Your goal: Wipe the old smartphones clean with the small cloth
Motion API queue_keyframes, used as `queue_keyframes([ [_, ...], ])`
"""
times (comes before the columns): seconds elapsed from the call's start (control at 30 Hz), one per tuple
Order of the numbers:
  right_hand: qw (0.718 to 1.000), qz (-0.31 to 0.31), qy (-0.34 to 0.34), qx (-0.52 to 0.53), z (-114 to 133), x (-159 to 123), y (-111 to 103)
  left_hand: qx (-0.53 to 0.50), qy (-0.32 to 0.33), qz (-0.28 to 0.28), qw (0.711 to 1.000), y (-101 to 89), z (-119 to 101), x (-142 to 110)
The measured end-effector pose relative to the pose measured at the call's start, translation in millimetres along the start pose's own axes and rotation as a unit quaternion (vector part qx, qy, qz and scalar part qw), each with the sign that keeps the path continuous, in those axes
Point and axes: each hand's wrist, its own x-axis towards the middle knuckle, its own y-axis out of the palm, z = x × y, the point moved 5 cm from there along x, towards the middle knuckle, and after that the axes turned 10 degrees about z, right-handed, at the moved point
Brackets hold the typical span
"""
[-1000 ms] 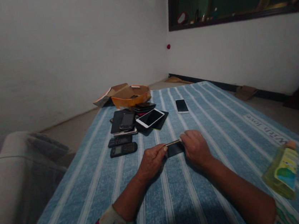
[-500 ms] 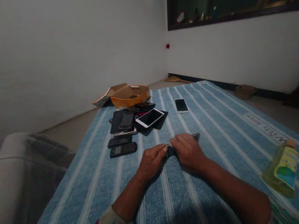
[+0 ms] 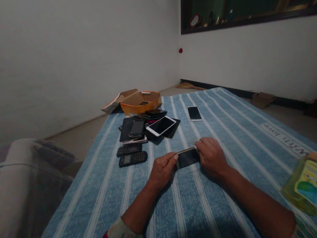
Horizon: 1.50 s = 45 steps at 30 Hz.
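My left hand [image 3: 163, 169] pinches the left end of a dark smartphone [image 3: 188, 158] between thumb and fingers. Closed around its right end is my right hand [image 3: 213, 156]. The phone is held sideways, tilted, just above the striped cloth or resting on it; I cannot tell which. Its dark face shows between the hands, with a thin light edge along the top. Beyond it lies a white smartphone [image 3: 161, 126] on a pile of dark phones and flat cases. Two black keypad phones, the nearer one [image 3: 133, 159] and the farther one [image 3: 129, 149], lie left of my hands.
Blue striped cloth [image 3: 229, 210] covers the surface. An open orange cardboard box [image 3: 141, 103] stands at the far left edge. Another white phone [image 3: 194, 113] lies farther right. A yellow-green bottle [image 3: 303, 184] lies at right. A grey covered seat [image 3: 18, 196] is at left.
My right hand has slid right along the phone to its right end, uncovering the dark face. My left hand keeps its pinch. The whole view has shifted slightly.
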Motion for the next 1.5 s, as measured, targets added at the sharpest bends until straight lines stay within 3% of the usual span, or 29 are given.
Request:
queue_keyframes([
  [0.23, 0.999, -0.015, -0.028, 0.023, 15.5, 8.0, 10.4, -0.102, -0.024, -0.037, 0.994, 2.2, -1.2, 3.2],
  [0.4, 0.996, -0.033, -0.056, 0.055, 26.0, 20.7, 7.7, -0.063, 0.02, -0.072, 0.995, -6.9, -10.1, 10.6],
  [0.57, 0.99, -0.091, -0.086, 0.071, 31.9, 34.0, 4.7, -0.01, 0.079, -0.091, 0.993, -16.6, -13.5, 18.1],
  [0.7, 0.986, -0.09, -0.106, 0.089, 31.7, 32.5, 7.2, 0.048, 0.105, -0.067, 0.991, -17.3, -9.3, 18.4],
  [0.97, 0.995, -0.007, -0.081, 0.063, 29.5, 20.5, 9.2, 0.055, 0.094, 0.033, 0.993, -11.4, -3.9, 8.9],
  [1.2, 0.998, -0.016, -0.041, 0.033, 34.2, 16.8, 10.3, 0.005, 0.076, 0.033, 0.997, -7.7, -5.0, 6.4],
  [1.37, 0.997, -0.019, -0.053, 0.047, 50.6, 17.8, 14.2, -0.006, 0.066, 0.016, 0.998, -6.6, -3.1, 7.7],
  [1.5, 0.995, -0.009, -0.084, 0.045, 49.9, 16.6, 12.9, -0.014, 0.063, 0.01, 0.998, -7.2, -1.9, 7.9],
])
